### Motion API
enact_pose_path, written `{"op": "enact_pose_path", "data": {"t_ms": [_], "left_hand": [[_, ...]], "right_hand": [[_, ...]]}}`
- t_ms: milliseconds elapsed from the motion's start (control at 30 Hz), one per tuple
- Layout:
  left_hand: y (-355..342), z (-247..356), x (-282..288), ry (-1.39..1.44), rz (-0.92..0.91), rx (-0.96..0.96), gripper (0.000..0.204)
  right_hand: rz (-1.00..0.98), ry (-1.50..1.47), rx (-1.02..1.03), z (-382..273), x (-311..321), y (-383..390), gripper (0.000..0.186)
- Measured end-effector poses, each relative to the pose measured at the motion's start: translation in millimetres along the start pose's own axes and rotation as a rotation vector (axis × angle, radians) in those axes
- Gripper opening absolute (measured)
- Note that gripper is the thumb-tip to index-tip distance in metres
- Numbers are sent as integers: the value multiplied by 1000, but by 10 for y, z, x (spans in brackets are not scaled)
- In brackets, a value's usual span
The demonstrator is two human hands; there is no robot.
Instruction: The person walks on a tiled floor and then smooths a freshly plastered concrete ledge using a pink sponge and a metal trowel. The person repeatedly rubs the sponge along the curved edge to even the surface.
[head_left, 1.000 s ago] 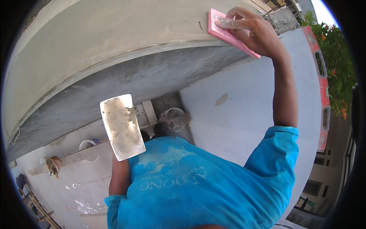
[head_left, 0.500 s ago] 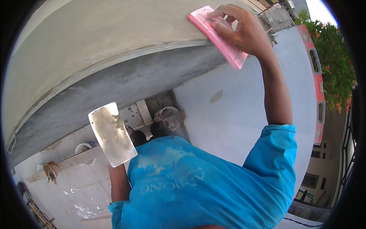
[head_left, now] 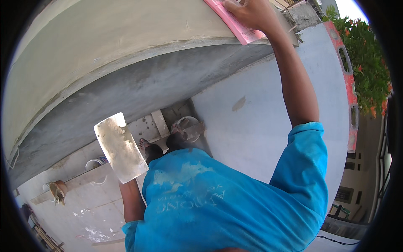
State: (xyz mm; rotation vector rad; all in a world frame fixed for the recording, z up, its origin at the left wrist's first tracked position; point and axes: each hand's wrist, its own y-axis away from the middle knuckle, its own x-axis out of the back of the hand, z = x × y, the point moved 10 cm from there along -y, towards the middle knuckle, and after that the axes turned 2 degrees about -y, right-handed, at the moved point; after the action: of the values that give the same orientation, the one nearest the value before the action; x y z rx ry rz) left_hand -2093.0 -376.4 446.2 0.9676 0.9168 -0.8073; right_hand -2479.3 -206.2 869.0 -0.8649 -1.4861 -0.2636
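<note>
My right hand (head_left: 255, 14) grips a pink plastering float (head_left: 245, 37), with the thumb lying over its back. The float is against the pale plastered wall (head_left: 126, 27) near the wall's lower edge, and the picture's top edge cuts off part of it. My left forearm (head_left: 131, 197) is lowered at my side. Above it, a rectangular steel trowel (head_left: 121, 147) is held with its flat face up, smeared with grey and tan residue. Its blade hides the left hand and fingers.
Planks (head_left: 86, 181) form a narrow walkway below, and I stand on boards above the floor. White buckets (head_left: 187, 122) and a brown-rimmed pail (head_left: 58, 189) are down there. A bluish wall (head_left: 260, 122) rises to the right, with a red spirit level (head_left: 349, 84) along its edge.
My right hand has moved the pink float upward and slightly left along the wall. The steel trowel has shifted a little left.
</note>
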Motion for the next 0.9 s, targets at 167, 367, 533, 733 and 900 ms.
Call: {"op": "enact_pose_path", "data": {"t_ms": [167,367,533,733,900], "left_hand": [[65,64,77,-5,25,-38,71],[27,-29,33,-9,33,-25,71],[96,-5,92,9,60,-77,70],[25,-23,117,13,70,-108,69],[37,33,154,-12,75,-161,69]], "right_hand": [[61,-248,387,-1038,-449,-233,22],[40,-96,61,128,-198,-322,20],[-52,-291,292,-1056,-592,-693,18],[-65,-202,315,-365,-493,-445,19],[-71,-423,777,-1693,-786,-563,19]]}}
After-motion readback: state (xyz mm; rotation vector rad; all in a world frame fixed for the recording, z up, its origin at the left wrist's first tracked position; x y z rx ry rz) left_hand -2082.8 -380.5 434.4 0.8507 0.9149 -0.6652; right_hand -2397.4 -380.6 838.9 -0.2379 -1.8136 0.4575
